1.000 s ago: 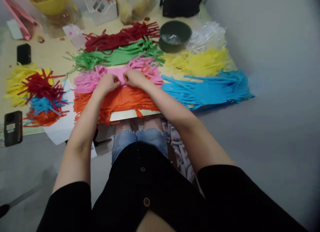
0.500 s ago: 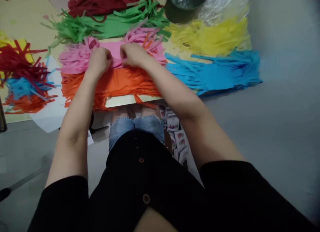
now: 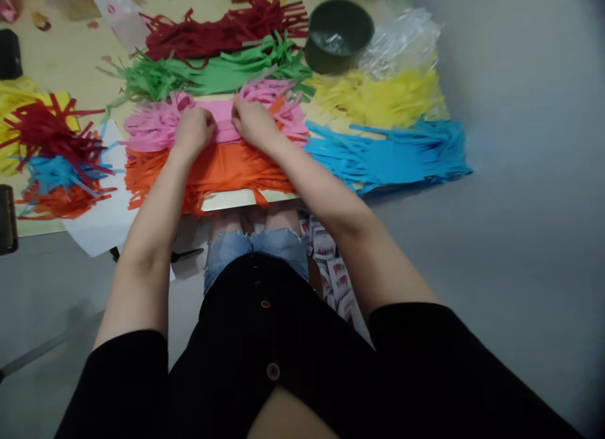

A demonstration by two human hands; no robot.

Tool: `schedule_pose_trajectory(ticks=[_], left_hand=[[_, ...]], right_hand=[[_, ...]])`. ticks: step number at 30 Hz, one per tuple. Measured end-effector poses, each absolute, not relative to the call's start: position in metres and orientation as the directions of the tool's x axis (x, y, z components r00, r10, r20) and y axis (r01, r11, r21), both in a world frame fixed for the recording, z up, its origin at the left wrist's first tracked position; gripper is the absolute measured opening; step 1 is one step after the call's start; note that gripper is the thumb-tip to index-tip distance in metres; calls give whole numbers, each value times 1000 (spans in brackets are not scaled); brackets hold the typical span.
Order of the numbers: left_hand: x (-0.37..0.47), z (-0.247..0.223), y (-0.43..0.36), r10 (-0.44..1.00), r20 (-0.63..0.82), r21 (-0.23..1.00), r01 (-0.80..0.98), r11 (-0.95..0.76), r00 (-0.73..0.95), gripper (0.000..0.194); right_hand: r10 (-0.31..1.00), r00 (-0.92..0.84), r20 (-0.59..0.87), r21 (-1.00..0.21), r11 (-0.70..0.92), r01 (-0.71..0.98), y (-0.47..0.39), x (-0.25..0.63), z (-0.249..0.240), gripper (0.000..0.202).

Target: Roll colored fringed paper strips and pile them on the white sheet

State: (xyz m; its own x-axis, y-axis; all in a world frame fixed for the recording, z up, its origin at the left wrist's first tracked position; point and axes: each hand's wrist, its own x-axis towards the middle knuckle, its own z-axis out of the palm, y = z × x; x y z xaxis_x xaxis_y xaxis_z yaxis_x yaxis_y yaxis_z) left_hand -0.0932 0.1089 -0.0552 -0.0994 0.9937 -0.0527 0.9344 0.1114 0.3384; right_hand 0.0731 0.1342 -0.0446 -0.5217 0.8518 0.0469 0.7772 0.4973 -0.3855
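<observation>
Pink fringed tissue paper lies across the table before me, its uncut middle band between my two hands. My left hand is closed, fingers curled on the left part of that band. On its right part, my right hand pinches the pink paper with thumb and fingers. Fingertips of both hands are partly hidden. Just below, towards the table's front edge, a stack of orange fringed tissue paper lies under my wrists. Green fringed tissue paper sits right behind the pink.
Dark red fringed paper lies farther back. To the right are yellow fringe, blue fringe, a dark green bowl and clear plastic wrap. Mixed-colour tassels lie left, near white paper. A wall borders the right.
The camera view has shifted, showing more of the table's far side. Both hands stay on the pink paper, slightly farther apart at the fingertips.
</observation>
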Motion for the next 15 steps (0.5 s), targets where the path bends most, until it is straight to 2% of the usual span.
schedule_pose_trajectory(ticks=[2,4,6,10,15], left_hand=[[-95,-54,111,990,2,356,925,129,-139,27],[-96,-50,111,978,78,378,914,151,-194,26],[-97,-43,108,948,174,415,893,174,-266,25],[-116,-26,97,790,322,592,762,262,-522,21],[-179,5,83,545,418,709,636,305,-727,12]], right_hand=[[820,-566,83,-409,546,731,116,64,-37,35],[764,-645,-25,-550,529,647,100,50,-34,35],[763,-645,-24,-581,515,631,96,34,-38,39],[853,-523,0,-678,384,627,119,10,-46,44],[946,-324,-26,-858,145,493,146,8,-48,53]])
